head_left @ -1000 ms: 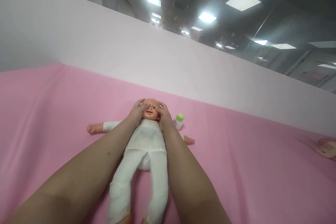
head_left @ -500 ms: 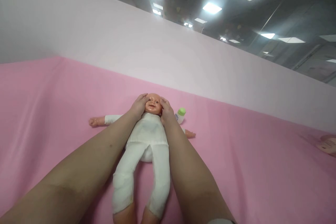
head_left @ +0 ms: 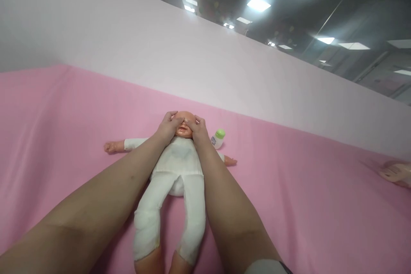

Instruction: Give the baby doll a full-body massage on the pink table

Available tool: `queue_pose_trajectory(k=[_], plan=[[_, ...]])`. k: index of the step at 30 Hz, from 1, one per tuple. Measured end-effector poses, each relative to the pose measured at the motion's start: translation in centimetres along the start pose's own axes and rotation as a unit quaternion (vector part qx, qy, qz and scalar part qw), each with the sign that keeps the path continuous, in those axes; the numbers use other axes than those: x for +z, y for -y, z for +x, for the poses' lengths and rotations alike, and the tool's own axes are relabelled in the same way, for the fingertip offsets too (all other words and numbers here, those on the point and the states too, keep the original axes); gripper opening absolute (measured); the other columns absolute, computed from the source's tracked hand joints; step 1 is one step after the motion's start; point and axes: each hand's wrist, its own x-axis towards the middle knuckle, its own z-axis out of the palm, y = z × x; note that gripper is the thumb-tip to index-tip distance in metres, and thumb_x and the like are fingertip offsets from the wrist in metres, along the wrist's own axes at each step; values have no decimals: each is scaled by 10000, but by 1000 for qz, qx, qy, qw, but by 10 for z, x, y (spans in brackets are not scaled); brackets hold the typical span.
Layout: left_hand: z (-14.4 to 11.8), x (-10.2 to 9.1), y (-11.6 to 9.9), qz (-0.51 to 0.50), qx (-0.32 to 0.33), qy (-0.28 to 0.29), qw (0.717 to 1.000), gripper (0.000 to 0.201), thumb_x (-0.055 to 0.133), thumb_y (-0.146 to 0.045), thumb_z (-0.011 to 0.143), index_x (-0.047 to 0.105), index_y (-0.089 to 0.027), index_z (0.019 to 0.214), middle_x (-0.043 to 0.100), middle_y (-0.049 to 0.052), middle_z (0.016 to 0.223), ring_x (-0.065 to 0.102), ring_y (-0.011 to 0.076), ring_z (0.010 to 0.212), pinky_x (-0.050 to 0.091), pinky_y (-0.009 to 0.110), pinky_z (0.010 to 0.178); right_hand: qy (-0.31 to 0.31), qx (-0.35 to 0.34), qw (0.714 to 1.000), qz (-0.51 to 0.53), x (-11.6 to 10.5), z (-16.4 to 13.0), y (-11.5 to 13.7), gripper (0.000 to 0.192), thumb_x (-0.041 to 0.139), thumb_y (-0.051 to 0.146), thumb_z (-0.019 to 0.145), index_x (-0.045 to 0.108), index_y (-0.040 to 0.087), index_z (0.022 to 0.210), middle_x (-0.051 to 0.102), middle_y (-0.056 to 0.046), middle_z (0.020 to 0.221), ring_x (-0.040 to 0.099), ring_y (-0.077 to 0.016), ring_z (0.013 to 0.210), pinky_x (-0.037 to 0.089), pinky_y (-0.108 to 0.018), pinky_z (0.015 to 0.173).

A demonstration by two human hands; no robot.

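Note:
A baby doll lies on its back on a pink cover, its arms stretched out and its feet toward me. It has a white cloth body and a shiny plastic head. My left hand wraps one side of the head, its thumb across the eye area. On the other side my right hand grips the head, its thumb meeting the bridge of the nose. Both thumbs hide the doll's eyes; the mouth shows below them. Just right of my right hand stands a small white bottle with a green cap, slightly tilted in view.
The pink cover spreads under the doll and shows folds at the left. Behind it rises a white wall or panel. At the right edge lies a pale pinkish object, partly cut off. Ceiling lights show above the panel.
My thumbs have moved inward from the sides of the doll's face to cover its eyes beside the nose. The whole view has shifted slightly.

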Motion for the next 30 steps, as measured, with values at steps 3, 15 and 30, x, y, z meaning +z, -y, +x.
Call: queue_pose_trajectory(k=[3,15,30], plan=[[4,0,4,23,2,0,1000,512,790,-358,724,613,-225,1187,684,67,1059,686,222,931,558,337,838,-25,5,1000,-14,0,2,-4,692,853,387,641,529,235,1233,646,-50,1170,679,-243,1039,580,-388,884],[2,5,-7,-10,-40,-19,999,374,627,-302,795,629,-222,1160,713,63,1017,693,232,909,573,348,815,9,26,996,83,-10,12,-12,455,748,379,737,616,258,1154,707,-13,1142,659,-212,1069,571,-374,913],[8,0,3,82,-1,-7,997,588,707,-397,754,535,-203,1282,682,92,1141,691,228,959,566,353,848,-23,-4,997,-80,4,-1,6,676,832,439,683,521,210,1239,645,-82,1234,681,-226,1055,573,-341,904]])
